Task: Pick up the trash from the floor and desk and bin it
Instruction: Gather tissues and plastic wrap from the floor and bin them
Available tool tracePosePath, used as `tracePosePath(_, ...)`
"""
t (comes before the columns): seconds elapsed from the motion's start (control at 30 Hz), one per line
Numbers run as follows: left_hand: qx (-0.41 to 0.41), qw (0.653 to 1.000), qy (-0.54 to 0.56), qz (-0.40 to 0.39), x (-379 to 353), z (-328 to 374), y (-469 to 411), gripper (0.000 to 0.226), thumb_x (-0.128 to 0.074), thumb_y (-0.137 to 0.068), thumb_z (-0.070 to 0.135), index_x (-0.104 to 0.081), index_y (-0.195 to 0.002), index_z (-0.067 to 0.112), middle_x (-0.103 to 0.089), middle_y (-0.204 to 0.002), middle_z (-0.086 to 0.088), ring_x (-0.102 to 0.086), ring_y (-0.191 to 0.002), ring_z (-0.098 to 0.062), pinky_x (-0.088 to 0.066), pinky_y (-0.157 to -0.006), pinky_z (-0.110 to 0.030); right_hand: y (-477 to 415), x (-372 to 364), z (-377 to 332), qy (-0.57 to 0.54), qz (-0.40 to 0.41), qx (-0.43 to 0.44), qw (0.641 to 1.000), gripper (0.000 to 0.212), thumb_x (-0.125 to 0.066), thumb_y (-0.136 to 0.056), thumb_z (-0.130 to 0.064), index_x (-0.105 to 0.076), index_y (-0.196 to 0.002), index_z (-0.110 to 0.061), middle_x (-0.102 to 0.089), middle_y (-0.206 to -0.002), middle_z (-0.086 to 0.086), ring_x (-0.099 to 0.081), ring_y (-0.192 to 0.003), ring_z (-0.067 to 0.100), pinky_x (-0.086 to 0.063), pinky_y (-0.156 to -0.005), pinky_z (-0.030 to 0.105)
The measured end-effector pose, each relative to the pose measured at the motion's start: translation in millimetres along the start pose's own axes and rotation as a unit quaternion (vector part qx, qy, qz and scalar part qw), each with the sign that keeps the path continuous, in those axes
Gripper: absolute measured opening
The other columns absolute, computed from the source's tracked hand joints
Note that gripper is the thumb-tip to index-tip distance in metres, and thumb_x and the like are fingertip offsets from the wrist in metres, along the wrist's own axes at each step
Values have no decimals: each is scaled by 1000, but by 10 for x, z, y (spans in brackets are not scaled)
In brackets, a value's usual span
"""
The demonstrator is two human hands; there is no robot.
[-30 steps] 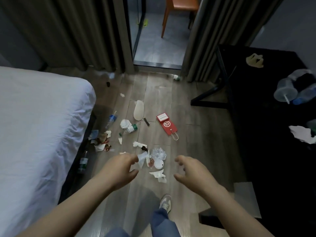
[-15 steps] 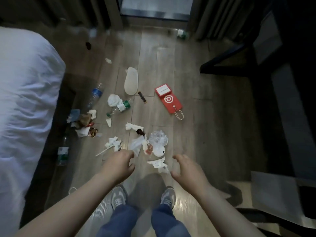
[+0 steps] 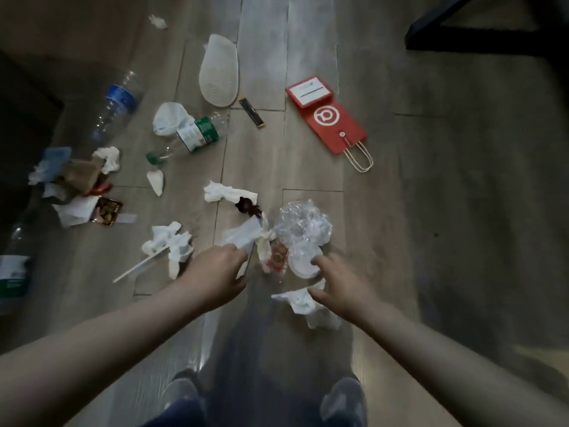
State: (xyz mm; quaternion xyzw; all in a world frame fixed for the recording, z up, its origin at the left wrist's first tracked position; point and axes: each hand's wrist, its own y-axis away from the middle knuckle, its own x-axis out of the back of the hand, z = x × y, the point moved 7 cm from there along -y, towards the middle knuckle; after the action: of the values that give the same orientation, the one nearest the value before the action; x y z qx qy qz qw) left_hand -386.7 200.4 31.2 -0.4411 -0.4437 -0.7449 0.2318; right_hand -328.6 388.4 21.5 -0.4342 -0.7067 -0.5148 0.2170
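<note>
Over crumpled white tissue point(image 3: 300, 300) on wood-grain floor point(image 3: 400, 211), right hand point(image 3: 341, 291) grip wide, left hand point(image 3: 215, 272) grip unclear.

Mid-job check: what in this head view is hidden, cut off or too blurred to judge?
- Left hand: its own back hides the fingertips, so a grip on the white wrapper is unclear.
- Plastic bottle, left edge: cut off by the frame.
- Bin: outside the view.
- Desk: only a black leg shows, top edge cuts the rest.
- Small dark item by the tissue: too blurred to name.
</note>
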Motion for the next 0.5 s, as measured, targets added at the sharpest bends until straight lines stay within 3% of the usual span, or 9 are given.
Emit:
tracePosePath(0.2,-65,996,-12,62,-574,-179,-506,28,-50,-88,39,-57,-107,19,-60,-101,0,-57,-90,-19,-50,-76,-36,-552,-391,138,27,60,67,996,46,-60,-86,-40,-52,-129,-25,-56,-123,-3,-55,-111,16,-44,-84,28)
tracePosePath(0.37,-63,996,-18,56,-664,-249,-489,33,-53,-88,40,-54,-116,22,-59,-110,0,-57,-97,-18,-46,-79,-30,-489,-607,294,107,14,90,990,46,-63,-83,-40,-49,-123,-23,-52,-122,-2,-55,-103,18,-44,-78,29)
tracePosePath(0.5,-61,997,-19,41,-693,-161,-356,29,-51,-89,38,-54,-115,24,-59,-111,2,-57,-96,-16,-49,-78,-31,-321,-842,235,130,-9,120,984,41,-62,-83,-40,-49,-117,-22,-51,-115,-1,-53,-102,19,-36,-72,27)
